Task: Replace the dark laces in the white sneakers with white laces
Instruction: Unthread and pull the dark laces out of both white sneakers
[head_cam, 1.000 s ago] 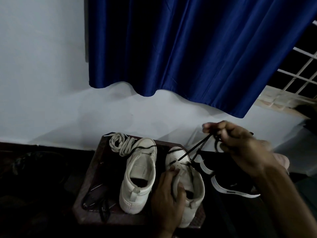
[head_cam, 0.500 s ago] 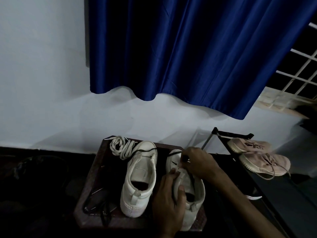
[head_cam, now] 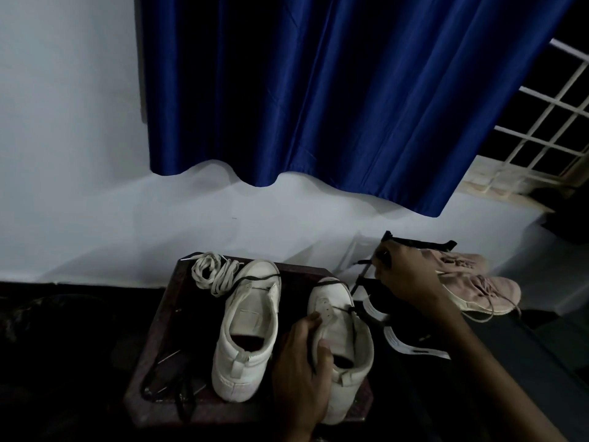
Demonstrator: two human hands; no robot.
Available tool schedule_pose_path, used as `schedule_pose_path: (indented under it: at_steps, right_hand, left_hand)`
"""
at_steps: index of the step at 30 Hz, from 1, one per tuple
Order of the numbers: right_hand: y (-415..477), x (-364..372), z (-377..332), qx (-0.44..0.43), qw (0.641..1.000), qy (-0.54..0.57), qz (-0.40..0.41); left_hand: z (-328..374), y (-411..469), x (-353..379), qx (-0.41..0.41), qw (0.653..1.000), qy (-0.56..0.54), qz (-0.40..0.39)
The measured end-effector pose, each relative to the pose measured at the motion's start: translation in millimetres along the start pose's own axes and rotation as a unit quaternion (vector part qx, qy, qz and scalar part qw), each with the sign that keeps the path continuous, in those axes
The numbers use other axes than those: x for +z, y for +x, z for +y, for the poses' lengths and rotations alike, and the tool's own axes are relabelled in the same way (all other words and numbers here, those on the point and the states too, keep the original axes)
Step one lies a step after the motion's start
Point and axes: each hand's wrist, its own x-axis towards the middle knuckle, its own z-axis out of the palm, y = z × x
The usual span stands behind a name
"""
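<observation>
Since half a second ago, your right hand (head_cam: 404,275) is drawing the dark lace (head_cam: 353,296) rightward, pinched shut on it; your left hand (head_cam: 301,362) is clamping the right sneaker (head_cam: 342,330) near the stool's (head_cam: 153,355) right edge. Jerking risks snagging an eyelet.

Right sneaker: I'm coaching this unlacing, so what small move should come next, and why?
Probably keep drawing the dark lace out to the right: the right hand pinches it, a strand still crosses the right sneaker, and the left hand steadies that shoe.
</observation>
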Motion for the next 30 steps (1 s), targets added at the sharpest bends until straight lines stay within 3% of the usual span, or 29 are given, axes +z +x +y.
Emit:
schedule_pose_path:
  at_steps: [4, 8, 12, 14, 16, 18, 20, 22, 24, 26, 28, 30]
  right_hand:
    - [-13.2, -7.8, 3.0, -0.009, 0.992, 0.106, -0.065]
    - [-4.9, -26.7, -28.9, -0.037, 0.974, 0.212, -0.069]
    - [12.3, -56.5, -105.5, -0.115, 0.885, 0.437, -0.112]
    - [14.7, -52.8, -141.5, -0.154, 0.861, 0.452, -0.173]
    - [11.2, -34.0, -155.7, -0.201, 0.877, 0.368, -0.233]
    - [3.3, -7.8, -147.3, -0.259, 0.908, 0.200, -0.262]
    - [-12.1, 12.4, -125.0, -0.260, 0.936, 0.084, -0.220]
    - [-32.9, 16.0, -95.7, -0.191, 0.968, 0.123, -0.106]
    - [-57.0, 15.7, -58.8, -0.063, 0.987, 0.145, -0.021]
    - [-88.2, 24.3, -33.5, 0.038, 0.994, 0.097, -0.036]
    - [-115.7, 40.3, -35.4, 0.062, 0.989, 0.102, -0.081]
    - [-131.3, 53.5, -44.8, 0.079, 0.986, 0.134, -0.060]
  left_hand:
    - [1.9, -2.7, 2.7, -0.009, 1.000, -0.010, 0.004]
    - [3.3, -2.2, 3.0, -0.006, 1.000, -0.015, 0.022]
    - [8.6, -1.0, 2.9, 0.002, 0.999, -0.030, 0.040]
    - [7.7, -1.6, 4.1, 0.003, 0.998, -0.037, 0.042]
    - [10.8, -2.0, 3.0, 0.023, 0.998, -0.044, 0.045]
    - [13.7, -4.4, -0.7, 0.055, 0.996, -0.047, 0.049]
    - [20.5, -5.5, -6.0, 0.090, 0.994, -0.032, 0.053]
    - [16.1, -1.4, -3.7, 0.115, 0.991, -0.014, 0.069]
    - [16.6, 3.9, -0.7, 0.104, 0.992, -0.017, 0.070]
    - [15.0, 2.8, 0.0, 0.067, 0.997, -0.028, 0.040]
    - [15.2, 2.9, -6.6, 0.030, 0.999, -0.008, 0.017]
    - [20.1, 13.3, -15.3, 0.070, 0.996, 0.056, -0.007]
